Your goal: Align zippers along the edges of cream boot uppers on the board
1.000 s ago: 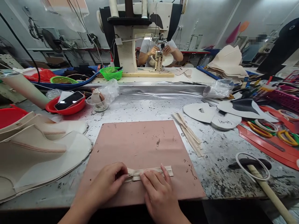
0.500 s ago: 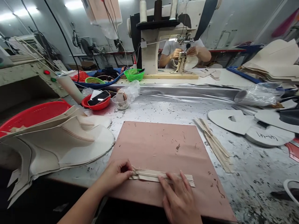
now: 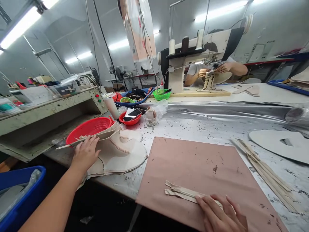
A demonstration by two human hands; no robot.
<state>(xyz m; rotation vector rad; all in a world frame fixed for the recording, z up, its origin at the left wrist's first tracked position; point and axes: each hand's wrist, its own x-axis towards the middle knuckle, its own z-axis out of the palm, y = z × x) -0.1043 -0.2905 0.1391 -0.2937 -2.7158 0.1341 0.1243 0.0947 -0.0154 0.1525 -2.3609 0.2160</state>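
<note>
On a pinkish-brown mat lies a cream zipper, its slider near the left end and the tapes parted there. My right hand rests on the zipper's right part, fingers stretched out and pressing it flat; that end is covered. Away to the left, my left hand lies over the upper edge of a stack of cream sewn pieces, fingers extended. No piece is visibly lifted by it.
Behind the stack stands a red basket. A red bowl with a phone sits farther back. Cream strips lie right of the mat, near a white template. Across the table, a person's hands work at a sewing machine.
My left hand has let go of the zipper's slider end and moved left onto the stack. My right hand stays on the zipper. The view has turned left and up.
</note>
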